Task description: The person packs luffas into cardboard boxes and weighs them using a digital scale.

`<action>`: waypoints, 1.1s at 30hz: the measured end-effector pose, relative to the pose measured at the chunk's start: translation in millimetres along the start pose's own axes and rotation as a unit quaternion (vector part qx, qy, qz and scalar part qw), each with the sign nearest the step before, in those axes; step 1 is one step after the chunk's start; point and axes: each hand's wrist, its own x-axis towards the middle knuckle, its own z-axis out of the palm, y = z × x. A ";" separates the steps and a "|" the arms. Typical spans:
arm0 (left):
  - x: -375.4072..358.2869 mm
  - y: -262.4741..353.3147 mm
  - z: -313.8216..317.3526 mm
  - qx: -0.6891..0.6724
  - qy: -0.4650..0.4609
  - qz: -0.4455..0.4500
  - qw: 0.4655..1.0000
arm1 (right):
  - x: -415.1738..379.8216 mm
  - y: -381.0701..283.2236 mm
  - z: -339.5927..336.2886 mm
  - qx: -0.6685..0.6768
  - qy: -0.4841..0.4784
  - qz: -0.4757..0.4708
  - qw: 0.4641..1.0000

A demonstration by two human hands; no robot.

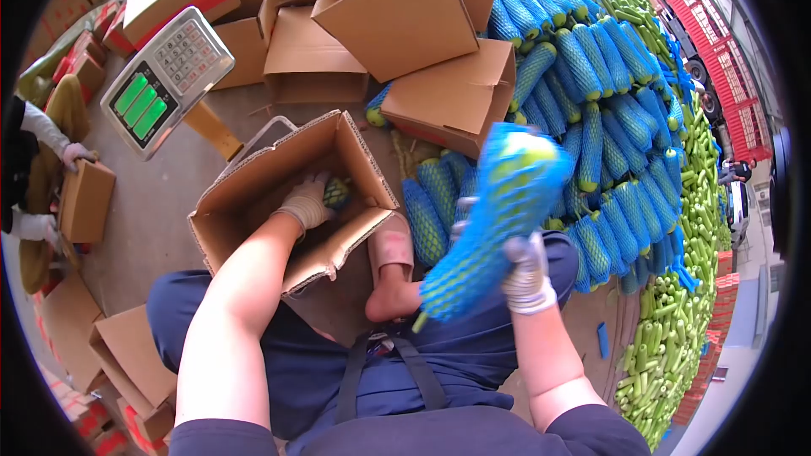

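My left hand, in a whitish knit glove, reaches inside an open cardboard box in front of me. Its fingers are closed around a green gourd in netting, mostly hidden by the hand and the box. In my gloved right hand is a long green gourd in a blue foam net, held tilted above my right leg and slightly blurred. The box stands open toward me on a scale, whose display is lit green beyond it.
Stacked gourds in blue nets lie at the right, with a long heap of bare green gourds behind. Several open cardboard boxes are piled ahead. At far left, another person's gloved hands hold a small carton.
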 end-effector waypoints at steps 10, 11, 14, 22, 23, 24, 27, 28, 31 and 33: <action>57.5 -24.5 62.5 -0.004 0.037 -0.045 0.998 | 47.9 75.5 35.7 -0.157 -0.198 0.009 0.967; 54.1 -12.4 53.0 -0.008 0.018 -0.071 0.997 | 48.9 75.1 34.2 -0.160 -0.207 -0.003 0.965; 41.0 -11.8 50.6 -0.034 -0.010 0.054 0.998 | 52.1 72.7 32.9 -0.090 -0.187 0.027 0.978; 4.9 1.8 31.3 0.078 -0.037 0.015 0.996 | 64.9 32.2 40.5 -0.179 -0.202 0.081 0.959; -12.4 11.7 9.9 0.084 -0.064 0.000 0.994 | 63.8 8.5 50.4 -0.143 -0.201 0.085 0.965; -43.3 30.0 -29.3 0.068 -0.121 -0.021 0.990 | 66.5 -14.1 61.4 -0.109 -0.217 0.059 0.968; -94.3 46.7 -88.2 0.083 -0.236 0.056 0.967 | 77.5 -52.4 83.9 -0.073 -0.246 -0.072 0.964; -108.8 45.3 -97.0 0.080 -0.234 0.097 0.964 | 81.0 -60.3 99.9 -0.071 -0.234 -0.117 0.963; -155.0 46.1 -127.3 0.073 -0.211 0.126 0.967 | 93.9 -70.5 143.4 -0.289 -0.242 -0.285 0.881; -170.8 24.1 -148.6 0.056 -0.169 0.132 0.975 | 102.5 -46.5 166.7 -0.396 -0.275 -0.336 0.809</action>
